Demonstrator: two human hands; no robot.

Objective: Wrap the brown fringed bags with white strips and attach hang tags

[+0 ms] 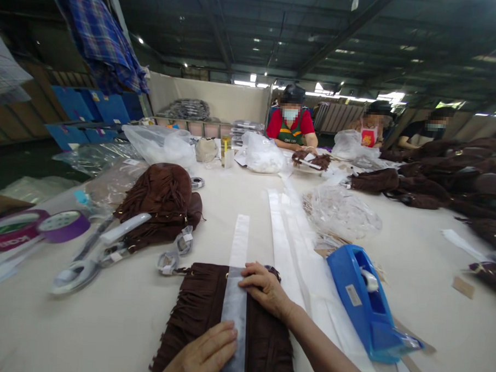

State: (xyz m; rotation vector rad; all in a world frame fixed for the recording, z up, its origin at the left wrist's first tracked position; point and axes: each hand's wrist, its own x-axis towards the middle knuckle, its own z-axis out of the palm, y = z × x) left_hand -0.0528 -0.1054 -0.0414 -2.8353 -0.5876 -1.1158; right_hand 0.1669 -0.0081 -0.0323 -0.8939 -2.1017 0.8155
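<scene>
A dark brown fringed bag (197, 299) lies flat on the table in front of me. Down its middle runs a long whitish strip (235, 300), whose far end reaches past the bag's top edge. My left hand (208, 351) rests flat on the lower part of the strip, fingers stretched out. Higher up, my right hand (264, 288) lies on the strip's right edge with fingers extended and slightly bent. Neither hand is wrapped around anything. Plastic-wrapped rings (168, 262) sit at the bag's upper left corner.
A blue tape dispenser (361, 306) stands at the right, beside long white strips (297, 265). Another brown fringed bag (159, 204), purple tape (63, 225) and plastic bags (341, 212) lie around. Brown bags (458, 173) are heaped far right. Co-workers (292, 122) sit across the table.
</scene>
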